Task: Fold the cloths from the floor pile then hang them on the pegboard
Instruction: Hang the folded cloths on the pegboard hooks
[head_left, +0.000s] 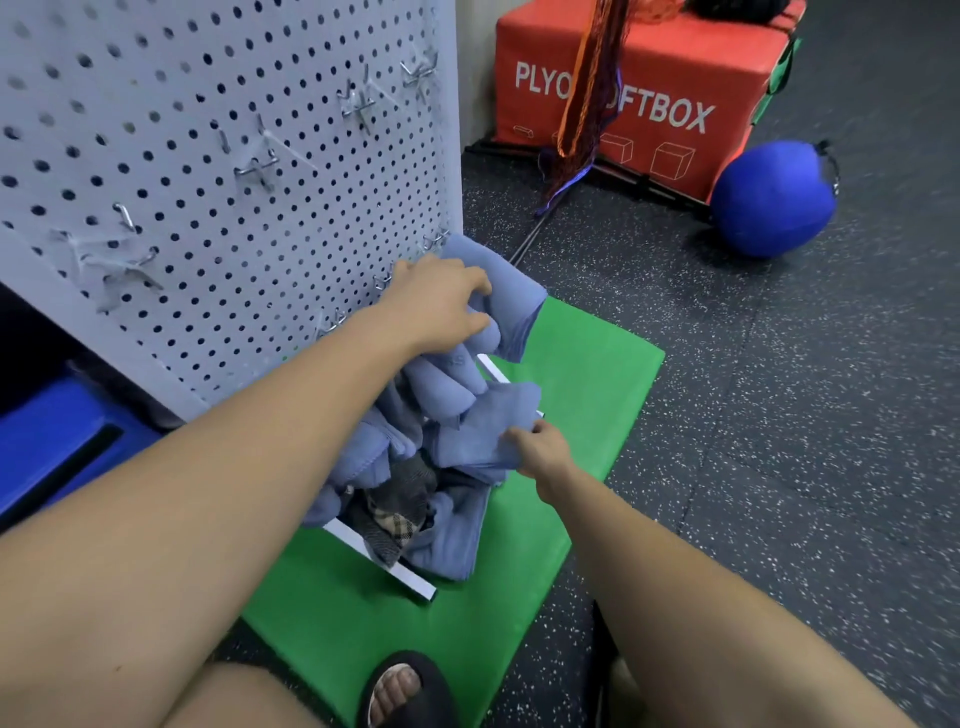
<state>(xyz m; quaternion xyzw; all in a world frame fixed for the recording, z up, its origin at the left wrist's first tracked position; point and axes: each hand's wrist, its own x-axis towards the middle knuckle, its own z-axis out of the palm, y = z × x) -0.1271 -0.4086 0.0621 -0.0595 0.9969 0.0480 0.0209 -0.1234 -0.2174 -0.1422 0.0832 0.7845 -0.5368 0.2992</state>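
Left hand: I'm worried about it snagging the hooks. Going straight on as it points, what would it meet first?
The blue cloth that the left hand grips. Beyond that there seems to be only speckled floor, though depth is unclear.

Only readable text is on the red box (675, 78) in the back: big white letters, "PLYO" then "FTBOX". Hanging orange and purple strands (587, 104) cover the letters in between. There's a faint mark on a blue cloth (452, 374) too, but it's way too blurry to read.
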